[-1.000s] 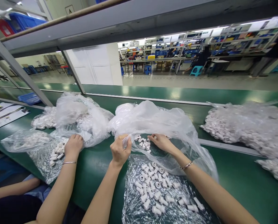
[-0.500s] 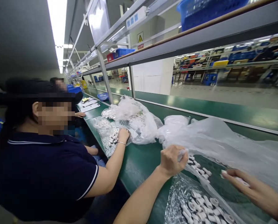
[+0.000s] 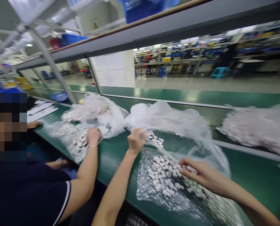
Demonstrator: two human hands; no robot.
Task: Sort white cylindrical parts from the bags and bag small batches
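Note:
My left hand (image 3: 137,142) is closed in a pinch on the gathered edge of a clear plastic bag (image 3: 187,119). Below it, a pile of small white tubular plastic pieces (image 3: 162,171) lies on a crinkled clear plastic sheet (image 3: 147,191). My right hand (image 3: 201,174) is over the right side of this pile, its fingers curled round white tubular pieces (image 3: 191,169); how many is hidden. More white pieces (image 3: 156,138) lie by the bag's opening, just right of my left hand.
To the left, a co-worker's hand (image 3: 93,136) is at another pile of white pieces (image 3: 81,141) beside a filled clear bag (image 3: 102,116). A large bag of white pieces (image 3: 255,128) is at the right. A grey shelf (image 3: 154,29) runs above the green table (image 3: 114,160).
My view has swung right. My right hand has moved left, to the pile on the sheet, with white pieces in it. My left hand still grips the bag's edge.

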